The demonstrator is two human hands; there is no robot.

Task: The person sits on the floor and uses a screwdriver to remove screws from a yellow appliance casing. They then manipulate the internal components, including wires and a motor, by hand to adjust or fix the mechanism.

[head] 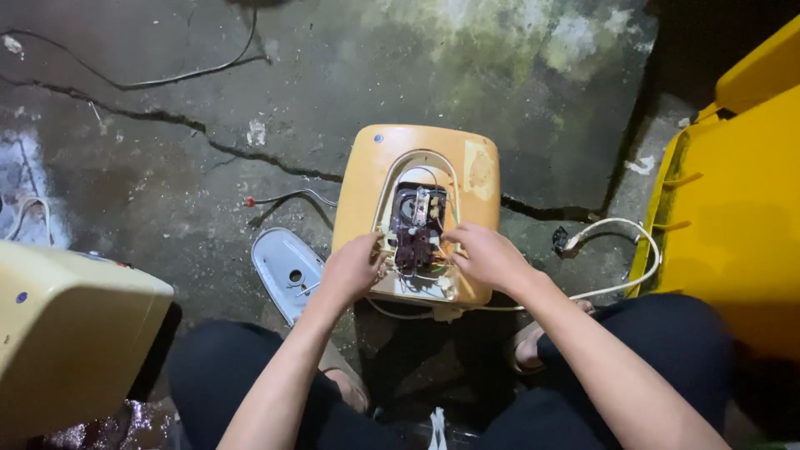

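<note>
A yellowed boxy appliance stands on the cracked concrete floor between my knees, its front panel off. Inside the opening sits a dark electrical block with wires. My left hand rests on the lower left edge of the opening, fingers curled at the wires. On the right side of the dark block, my right hand has its fingertips touching the block. What the fingers pinch is hidden. A white power cord runs off from the appliance's lower right.
A grey-white removed cover lies just left of the appliance. A second yellowed appliance stands at the lower left. A large yellow bin fills the right side. Loose cables trail across the wet, cracked floor.
</note>
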